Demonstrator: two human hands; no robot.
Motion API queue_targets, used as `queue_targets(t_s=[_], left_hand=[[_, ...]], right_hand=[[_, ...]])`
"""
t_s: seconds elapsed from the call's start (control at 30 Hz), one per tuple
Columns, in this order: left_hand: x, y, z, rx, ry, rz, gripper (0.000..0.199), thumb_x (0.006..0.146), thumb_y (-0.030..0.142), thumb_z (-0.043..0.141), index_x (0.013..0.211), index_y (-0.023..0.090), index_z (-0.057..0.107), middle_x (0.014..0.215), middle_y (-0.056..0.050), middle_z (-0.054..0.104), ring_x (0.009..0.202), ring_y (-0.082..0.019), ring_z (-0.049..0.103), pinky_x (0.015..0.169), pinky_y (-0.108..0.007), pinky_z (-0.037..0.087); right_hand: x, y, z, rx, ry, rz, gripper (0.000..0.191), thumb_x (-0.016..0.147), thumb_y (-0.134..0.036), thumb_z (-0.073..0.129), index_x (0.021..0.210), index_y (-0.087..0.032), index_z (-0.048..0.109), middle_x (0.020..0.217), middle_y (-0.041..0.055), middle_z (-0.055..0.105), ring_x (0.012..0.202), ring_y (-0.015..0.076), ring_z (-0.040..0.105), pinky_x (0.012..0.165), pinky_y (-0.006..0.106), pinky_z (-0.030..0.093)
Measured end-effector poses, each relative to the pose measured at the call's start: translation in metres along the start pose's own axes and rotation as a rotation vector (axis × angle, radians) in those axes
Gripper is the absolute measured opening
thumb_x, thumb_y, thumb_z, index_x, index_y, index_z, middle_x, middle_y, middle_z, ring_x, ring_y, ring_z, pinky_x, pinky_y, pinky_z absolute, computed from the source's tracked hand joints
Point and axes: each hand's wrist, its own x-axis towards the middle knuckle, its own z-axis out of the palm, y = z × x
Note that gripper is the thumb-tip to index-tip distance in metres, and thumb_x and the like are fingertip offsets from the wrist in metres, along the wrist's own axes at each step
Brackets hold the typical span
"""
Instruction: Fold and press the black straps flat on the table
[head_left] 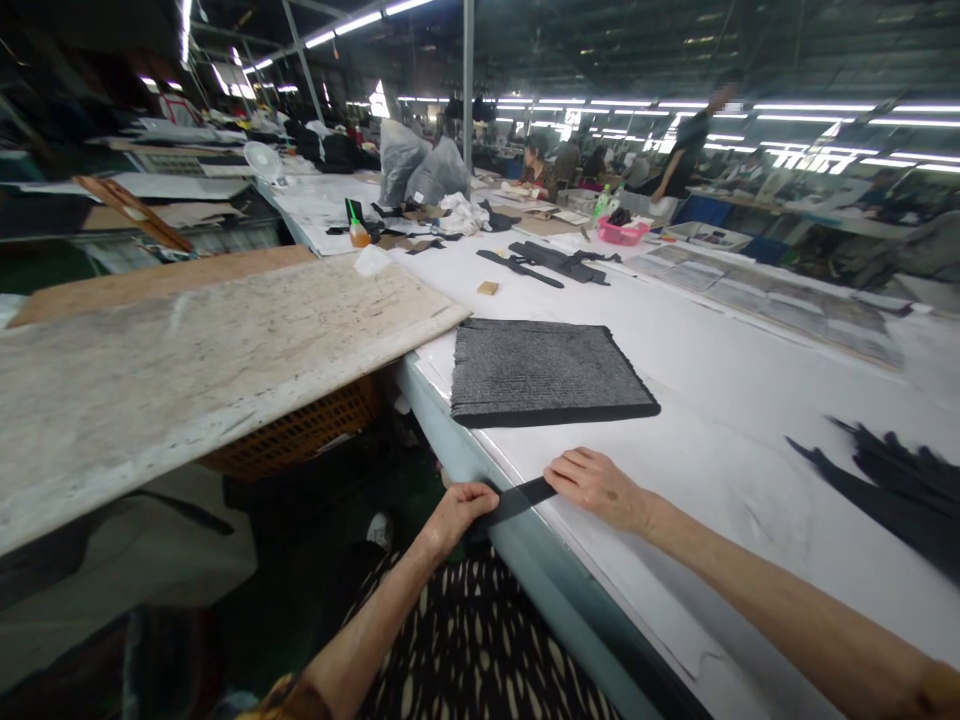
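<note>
Holding a black strip point(519, 503) in both hands, head view (only one here); landmark is the grey-black stack point(551, 370). Strip sits on the near side of the stack, bridging the edge of the white-covered table point(720, 430). Left hand point(461, 510) is closed on one end, thumb against fingers, just off the edge, near and left of the stack. Right hand point(600, 487) grips the other end over the table, right in front of the stack; can't tell where its thumb sits. Strip runs straight between them, probably so it lies flat and doesn't twist. Stack looks squared along its near edge, likely parked within reach but off the working edge. More dark strips point(907, 480) fan out well to the right of it, presumably laid loose for easy pick-up. Small tan block point(487, 288) sits just beyond the stack, loose black pieces point(559, 263) farther past that, both out of the hands' way. Pale board point(225, 340) is left of the stack, its corner near the stack's far-left corner.
</note>
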Motion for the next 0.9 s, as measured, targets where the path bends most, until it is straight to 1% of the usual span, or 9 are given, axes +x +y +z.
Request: queue_targets(t_s=[0.17, 0.3, 0.43, 0.57, 0.7, 0.9], left_hand=[[-0.016, -0.013, -0.027, 0.004, 0.068, -0.083, 0.029, 0.053, 0.041, 0.073, 0.057, 0.014, 0.065, 0.051, 0.001, 0.054, 0.050, -0.010, 0.042, 0.051, -0.023, 0.029], [-0.033, -0.007, -0.037, 0.043, 0.086, -0.079, 0.028, 0.056, 0.041, 0.071, 0.058, 0.014, 0.064, 0.051, 0.002, 0.053, 0.050, -0.010, 0.041, 0.051, -0.023, 0.028], [-0.041, 0.003, -0.038, 0.086, 0.063, -0.050, 0.030, 0.059, 0.042, 0.070, 0.059, 0.013, 0.064, 0.052, 0.002, 0.053, 0.051, -0.009, 0.041, 0.052, -0.022, 0.028], [-0.042, 0.006, -0.037, 0.103, 0.066, -0.047, 0.030, 0.060, 0.042, 0.069, 0.059, 0.012, 0.064, 0.052, 0.002, 0.054, 0.051, -0.009, 0.042, 0.053, -0.022, 0.028], [-0.043, 0.006, -0.036, 0.099, 0.062, -0.052, 0.030, 0.060, 0.042, 0.069, 0.059, 0.012, 0.064, 0.051, 0.002, 0.053, 0.051, -0.009, 0.041, 0.052, -0.022, 0.028], [-0.054, 0.010, -0.033, 0.109, 0.057, -0.067, 0.029, 0.062, 0.042, 0.067, 0.061, 0.013, 0.065, 0.053, 0.002, 0.055, 0.051, -0.009, 0.042, 0.051, -0.022, 0.029]], right_hand=[[0.026, -0.012, 0.007, -0.020, -0.006, -0.132, 0.014, 0.089, -0.009, 0.045, 0.089, -0.013, 0.058, 0.083, 0.0033, 0.055, 0.072, 0.0139, 0.045, 0.065, 0.029, 0.035], [0.029, -0.014, 0.005, -0.020, -0.001, -0.181, 0.012, 0.089, -0.009, 0.046, 0.087, -0.013, 0.058, 0.085, 0.0032, 0.055, 0.073, 0.0137, 0.046, 0.064, 0.029, 0.035], [0.017, -0.008, 0.002, -0.044, -0.006, -0.129, 0.015, 0.088, -0.005, 0.045, 0.086, -0.012, 0.058, 0.085, 0.0047, 0.057, 0.074, 0.0138, 0.047, 0.065, 0.029, 0.036], [0.007, -0.004, 0.000, -0.065, -0.035, -0.080, 0.018, 0.087, -0.001, 0.043, 0.088, -0.011, 0.058, 0.087, 0.0055, 0.058, 0.076, 0.0144, 0.049, 0.066, 0.029, 0.038], [0.005, -0.007, -0.002, -0.073, -0.064, -0.050, 0.020, 0.087, -0.001, 0.041, 0.092, -0.010, 0.059, 0.088, 0.0059, 0.059, 0.076, 0.0149, 0.050, 0.066, 0.029, 0.039], [0.000, -0.012, 0.001, -0.058, -0.085, 0.029, 0.021, 0.086, -0.001, 0.041, 0.095, -0.009, 0.059, 0.094, 0.0081, 0.059, 0.082, 0.0173, 0.052, 0.067, 0.030, 0.043]])
